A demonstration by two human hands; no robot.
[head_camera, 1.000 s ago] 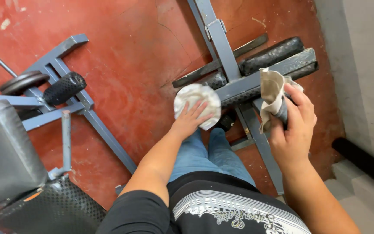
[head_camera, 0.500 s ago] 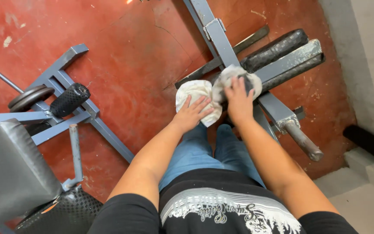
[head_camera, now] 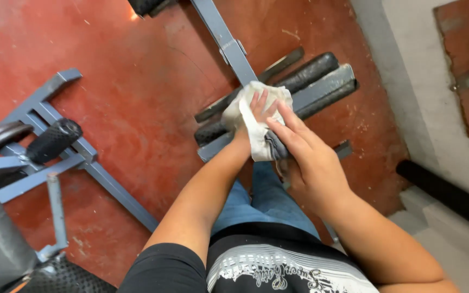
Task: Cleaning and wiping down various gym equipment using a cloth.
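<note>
Both hands have come together on the rag (head_camera: 256, 116): left hand (head_camera: 256, 111) pressing flat, right hand (head_camera: 310, 157) open-fingered against it, over the grey frame (head_camera: 321, 87).

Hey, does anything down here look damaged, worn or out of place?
The red floor is cracked and scuffed, with pale chips showing through the paint. The white cloth under the left hand and right hand looks grey with dirt at its lower edge. Nothing looks spilled or tipped over.
</note>
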